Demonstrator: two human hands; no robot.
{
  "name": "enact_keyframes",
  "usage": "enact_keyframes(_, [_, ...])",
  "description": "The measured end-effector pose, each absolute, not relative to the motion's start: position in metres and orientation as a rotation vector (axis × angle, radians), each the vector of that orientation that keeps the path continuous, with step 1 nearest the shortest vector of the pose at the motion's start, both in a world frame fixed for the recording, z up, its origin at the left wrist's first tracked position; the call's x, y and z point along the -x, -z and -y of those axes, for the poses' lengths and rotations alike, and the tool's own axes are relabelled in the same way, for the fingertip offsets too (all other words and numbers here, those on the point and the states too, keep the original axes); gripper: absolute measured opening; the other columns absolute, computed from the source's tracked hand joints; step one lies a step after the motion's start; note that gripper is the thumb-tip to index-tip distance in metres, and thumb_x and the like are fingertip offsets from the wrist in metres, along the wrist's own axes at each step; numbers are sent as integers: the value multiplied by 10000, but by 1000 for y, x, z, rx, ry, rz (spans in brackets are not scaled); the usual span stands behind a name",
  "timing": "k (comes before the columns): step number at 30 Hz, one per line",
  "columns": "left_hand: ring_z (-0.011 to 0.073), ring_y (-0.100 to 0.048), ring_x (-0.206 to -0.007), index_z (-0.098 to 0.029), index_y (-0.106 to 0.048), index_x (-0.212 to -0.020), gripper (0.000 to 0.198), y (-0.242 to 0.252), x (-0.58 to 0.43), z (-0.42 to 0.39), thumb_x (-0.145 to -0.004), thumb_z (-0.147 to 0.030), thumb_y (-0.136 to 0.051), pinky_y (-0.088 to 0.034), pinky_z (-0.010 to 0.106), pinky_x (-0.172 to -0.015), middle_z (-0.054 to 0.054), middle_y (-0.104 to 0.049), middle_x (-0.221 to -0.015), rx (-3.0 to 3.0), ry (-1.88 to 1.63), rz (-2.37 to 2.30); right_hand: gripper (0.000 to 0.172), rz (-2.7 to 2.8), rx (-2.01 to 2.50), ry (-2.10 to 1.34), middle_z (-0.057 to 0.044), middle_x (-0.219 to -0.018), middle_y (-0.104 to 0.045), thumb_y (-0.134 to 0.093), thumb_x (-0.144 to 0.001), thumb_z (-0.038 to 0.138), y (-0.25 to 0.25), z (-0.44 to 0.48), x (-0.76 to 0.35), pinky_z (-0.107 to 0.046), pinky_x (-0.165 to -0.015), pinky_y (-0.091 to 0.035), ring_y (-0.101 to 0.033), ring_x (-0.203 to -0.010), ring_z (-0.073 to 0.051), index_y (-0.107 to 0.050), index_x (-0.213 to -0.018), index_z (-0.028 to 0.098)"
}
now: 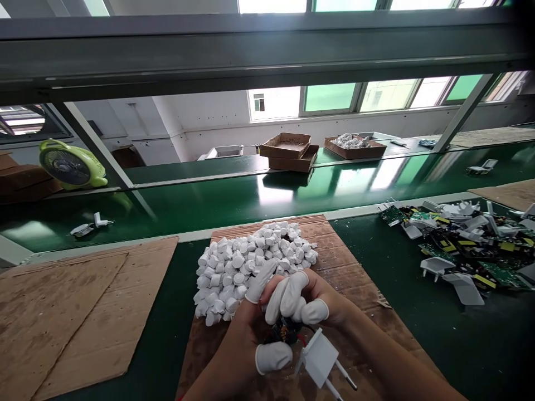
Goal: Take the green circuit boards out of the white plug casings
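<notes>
Over the brown cardboard, my left hand is closed round a small dark circuit board, its thumb below the board. White finger cots cover several fingertips of both hands. My right hand curls its fingers together against the board's upper side, which they partly hide. Red and black wires run from the board to a white two-pin plug piece, hanging tilted under my right hand with its pins toward the lower right. Just beyond the hands lies a heap of small white rounded pieces.
Right of the hands is a pile of circuit boards with white casings. A cardboard sheet lies at left. Across the green conveyor stand cardboard trays and a green fan. A metal beam spans overhead.
</notes>
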State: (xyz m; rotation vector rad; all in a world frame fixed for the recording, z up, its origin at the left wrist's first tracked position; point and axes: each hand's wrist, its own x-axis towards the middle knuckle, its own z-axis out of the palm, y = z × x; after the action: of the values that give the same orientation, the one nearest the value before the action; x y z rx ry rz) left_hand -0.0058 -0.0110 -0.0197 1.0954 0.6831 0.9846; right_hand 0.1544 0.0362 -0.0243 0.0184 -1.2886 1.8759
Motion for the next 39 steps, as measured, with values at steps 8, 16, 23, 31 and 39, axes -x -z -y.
enact_keyframes(8, [330,-463,-1194,-254,-296,-1402,975,18,2,8,-594,-342,-835,-429,419,-974,131,-501,-1280,-1080,-985,-540,141,1347,53,-1831,-102,-886,-693,-733,-718,284,24,-37,-156,-342,-835,-471,-592,-961,-226,-735,-810,178])
enact_keyframes(16, [340,-414,-1219,-213,-340,-1370,991,9,3,9,-540,-362,-861,-422,416,-977,137,-463,-1300,-1086,-964,-612,358,1495,114,-1867,-108,-1104,-634,-706,-738,378,26,-37,-166,-374,-969,-383,-531,-1099,-261,-699,-1038,183])
enact_keyframes(23, [328,-469,-1150,-209,-482,-1256,831,10,2,11,-528,-305,-871,-443,427,-948,116,-517,-1202,-1074,-970,-531,263,1547,45,-1844,-97,-1140,-625,-653,-783,388,23,-36,-164,-376,-1029,-308,-462,-1172,-270,-737,-964,217])
enact_keyframes(31, [344,-493,-1153,-256,-416,-1335,902,21,5,13,-554,-358,-855,-452,453,-945,133,-538,-1231,-1030,-998,-484,448,1521,144,-1876,-109,-1022,-663,-532,-836,527,26,-34,-165,-351,-917,-424,-560,-991,-236,-735,-910,135])
enact_keyframes(39, [339,-425,-1224,-266,-343,-1378,962,15,6,12,-567,-361,-850,-406,434,-1001,128,-511,-1274,-1105,-1017,-515,303,1474,68,-1936,-91,-1229,-577,-545,-883,327,18,-32,-168,-227,-751,-487,-607,-931,-158,-642,-1141,202])
